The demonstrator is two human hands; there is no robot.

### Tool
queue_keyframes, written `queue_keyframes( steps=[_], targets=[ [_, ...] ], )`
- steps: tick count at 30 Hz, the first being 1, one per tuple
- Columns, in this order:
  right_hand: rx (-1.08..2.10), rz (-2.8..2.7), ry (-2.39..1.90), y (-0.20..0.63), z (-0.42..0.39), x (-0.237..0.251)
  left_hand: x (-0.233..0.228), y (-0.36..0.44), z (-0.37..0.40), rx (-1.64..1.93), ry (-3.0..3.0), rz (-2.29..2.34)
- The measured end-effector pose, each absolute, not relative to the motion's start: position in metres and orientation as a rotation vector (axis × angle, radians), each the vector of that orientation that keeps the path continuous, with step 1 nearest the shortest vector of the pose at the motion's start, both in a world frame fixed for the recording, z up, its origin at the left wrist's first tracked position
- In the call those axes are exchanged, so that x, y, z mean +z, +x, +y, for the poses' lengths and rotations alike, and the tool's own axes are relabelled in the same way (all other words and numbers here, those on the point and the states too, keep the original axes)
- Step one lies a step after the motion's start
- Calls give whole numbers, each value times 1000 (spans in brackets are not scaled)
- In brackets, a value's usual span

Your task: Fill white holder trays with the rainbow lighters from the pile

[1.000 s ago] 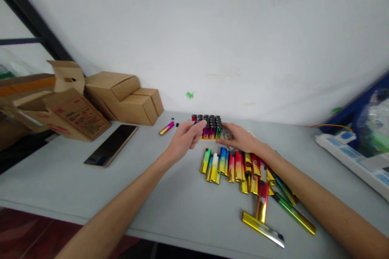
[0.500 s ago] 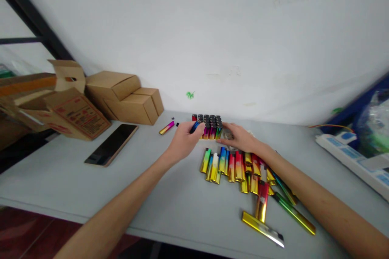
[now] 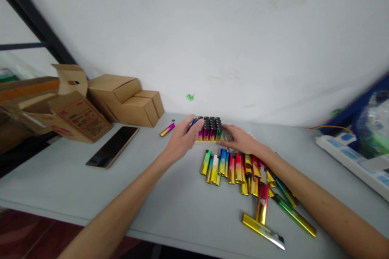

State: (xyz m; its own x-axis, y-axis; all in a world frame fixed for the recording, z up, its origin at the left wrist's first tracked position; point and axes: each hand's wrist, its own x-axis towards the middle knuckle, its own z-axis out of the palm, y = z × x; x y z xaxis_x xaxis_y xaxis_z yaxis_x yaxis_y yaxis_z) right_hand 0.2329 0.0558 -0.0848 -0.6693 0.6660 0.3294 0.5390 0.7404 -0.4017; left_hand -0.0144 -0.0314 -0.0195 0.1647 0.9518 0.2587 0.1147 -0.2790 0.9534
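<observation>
Several upright lighters (image 3: 209, 131) with black tops stand packed in a block near the wall, their bodies purple, gold and green. At the block's left end, my left hand (image 3: 181, 137) is closed around a blue lighter (image 3: 193, 122), mostly hidden by the fingers. My right hand (image 3: 240, 139) rests against the block's right side, thumb and fingers spread apart. In front of it lies a loose pile of shiny coloured lighters (image 3: 238, 166), partly under my right forearm. A single purple-and-gold lighter (image 3: 167, 130) lies to the left of my left hand.
A dark-screened phone (image 3: 113, 147) lies on the grey table (image 3: 170, 206). Closed cardboard boxes (image 3: 130, 107) and an opened carton (image 3: 80, 115) stand at the left. A white power strip (image 3: 352, 162) and a plastic bag (image 3: 378, 121) are at the right. The wall is close behind.
My left hand has moved slightly left and inward, bringing the blue lighter against the block's left end. My right hand stays at the block's right side.
</observation>
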Motion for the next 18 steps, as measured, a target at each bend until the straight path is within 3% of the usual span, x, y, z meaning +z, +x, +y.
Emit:
queue_keyframes(
  steps=[9,18],
  targets=[
    [376,-2485,-931,233,54,-83,-9,-44,-12,1371,1516,894],
    [350,-2482,-938,236,57,-89,-12,-70,-3,1302,1792,1204]
  ],
)
